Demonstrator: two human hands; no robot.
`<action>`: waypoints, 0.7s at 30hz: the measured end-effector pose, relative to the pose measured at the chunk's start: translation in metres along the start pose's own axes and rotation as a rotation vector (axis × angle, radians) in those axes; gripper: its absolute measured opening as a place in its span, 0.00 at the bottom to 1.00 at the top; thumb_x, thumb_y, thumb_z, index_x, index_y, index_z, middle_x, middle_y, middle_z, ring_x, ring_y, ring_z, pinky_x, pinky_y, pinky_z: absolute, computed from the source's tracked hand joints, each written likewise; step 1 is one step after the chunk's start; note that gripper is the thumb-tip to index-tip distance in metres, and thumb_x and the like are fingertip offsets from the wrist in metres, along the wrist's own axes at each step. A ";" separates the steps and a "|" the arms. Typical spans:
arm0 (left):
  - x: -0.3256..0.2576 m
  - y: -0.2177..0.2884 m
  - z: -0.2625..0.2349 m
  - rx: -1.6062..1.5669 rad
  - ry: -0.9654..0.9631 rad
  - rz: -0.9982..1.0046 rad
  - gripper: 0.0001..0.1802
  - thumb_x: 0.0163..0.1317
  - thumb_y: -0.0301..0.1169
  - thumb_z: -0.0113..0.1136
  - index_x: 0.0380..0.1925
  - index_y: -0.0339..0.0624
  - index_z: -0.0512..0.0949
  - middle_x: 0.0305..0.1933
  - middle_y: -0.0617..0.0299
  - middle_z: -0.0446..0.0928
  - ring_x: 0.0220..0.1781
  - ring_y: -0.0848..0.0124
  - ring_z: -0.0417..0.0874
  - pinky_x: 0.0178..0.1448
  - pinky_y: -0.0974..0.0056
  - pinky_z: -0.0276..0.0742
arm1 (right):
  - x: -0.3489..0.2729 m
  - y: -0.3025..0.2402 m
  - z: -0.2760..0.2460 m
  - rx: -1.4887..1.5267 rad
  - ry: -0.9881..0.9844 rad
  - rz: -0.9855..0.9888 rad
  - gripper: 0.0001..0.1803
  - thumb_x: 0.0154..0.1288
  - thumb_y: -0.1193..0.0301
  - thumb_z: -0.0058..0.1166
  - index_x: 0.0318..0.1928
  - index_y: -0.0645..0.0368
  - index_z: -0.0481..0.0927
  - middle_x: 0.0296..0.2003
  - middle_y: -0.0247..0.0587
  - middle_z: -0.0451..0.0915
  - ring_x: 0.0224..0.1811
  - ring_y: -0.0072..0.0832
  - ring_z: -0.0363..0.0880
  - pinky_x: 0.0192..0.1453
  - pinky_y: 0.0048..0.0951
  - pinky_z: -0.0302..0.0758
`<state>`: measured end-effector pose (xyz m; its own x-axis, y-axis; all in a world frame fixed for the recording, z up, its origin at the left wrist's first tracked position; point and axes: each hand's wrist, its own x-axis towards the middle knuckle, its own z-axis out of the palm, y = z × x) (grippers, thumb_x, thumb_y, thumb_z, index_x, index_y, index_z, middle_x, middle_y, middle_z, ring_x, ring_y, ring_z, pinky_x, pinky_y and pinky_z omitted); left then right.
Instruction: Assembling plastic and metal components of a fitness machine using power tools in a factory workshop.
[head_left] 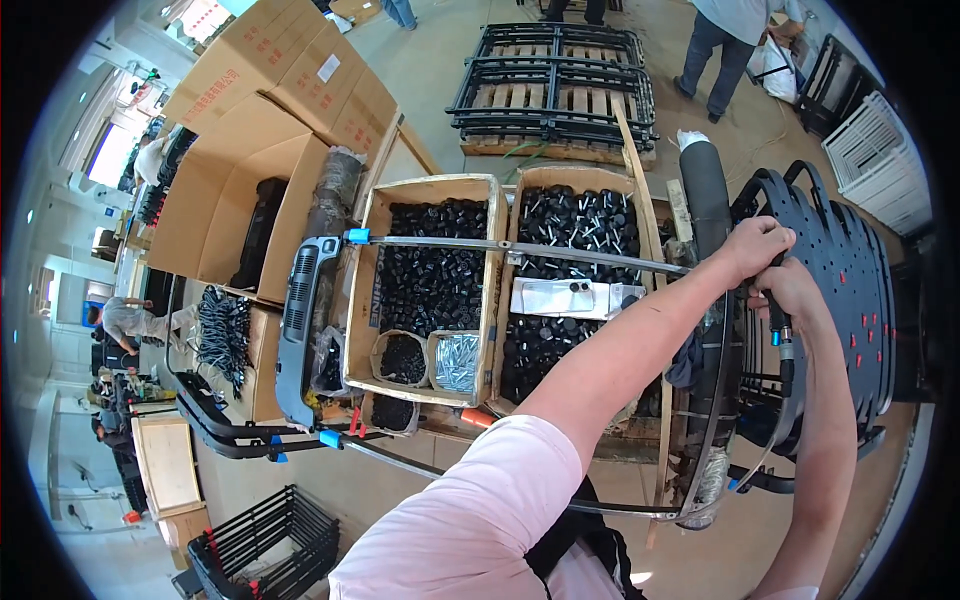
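A metal frame (430,243) with a grey plastic panel (303,325) at its left end lies across two wooden bins. Blue clips (357,236) sit at the panel's corners. My left arm reaches over to the right end of this frame, and my left hand (752,250) is closed there; what its fingers pinch is hidden. Just below it, my right hand (793,288) is wrapped round a black air tool (777,318), with a blue ring and a hose hanging down from it. The tool's tip is out of sight behind my hands.
The left bin (496,290) holds black plastic caps and a tub of silver screws (457,362); the right bin (577,178) holds black-headed bolts. A padded roller (706,190) borders the right. Dark perforated panels (850,270) stand beyond. Cardboard boxes (235,190) are left; people stand farther off.
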<state>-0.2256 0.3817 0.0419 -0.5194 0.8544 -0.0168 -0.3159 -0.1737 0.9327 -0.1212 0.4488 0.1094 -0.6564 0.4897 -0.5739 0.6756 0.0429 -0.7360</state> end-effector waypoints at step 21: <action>-0.165 0.113 -0.229 -0.009 0.149 0.075 0.15 0.74 0.42 0.67 0.45 0.40 0.85 0.41 0.68 0.82 0.44 0.79 0.79 0.51 0.68 0.77 | -0.054 -0.129 0.244 -0.648 0.008 -0.314 0.21 0.62 0.56 0.57 0.30 0.65 0.85 0.20 0.44 0.84 0.22 0.36 0.86 0.32 0.40 0.81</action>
<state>-0.3574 0.1092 0.0672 -0.6536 0.7569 -0.0006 -0.2784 -0.2397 0.9301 -0.2546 0.2046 0.1473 -0.8518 0.3753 -0.3656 0.5201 0.6897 -0.5038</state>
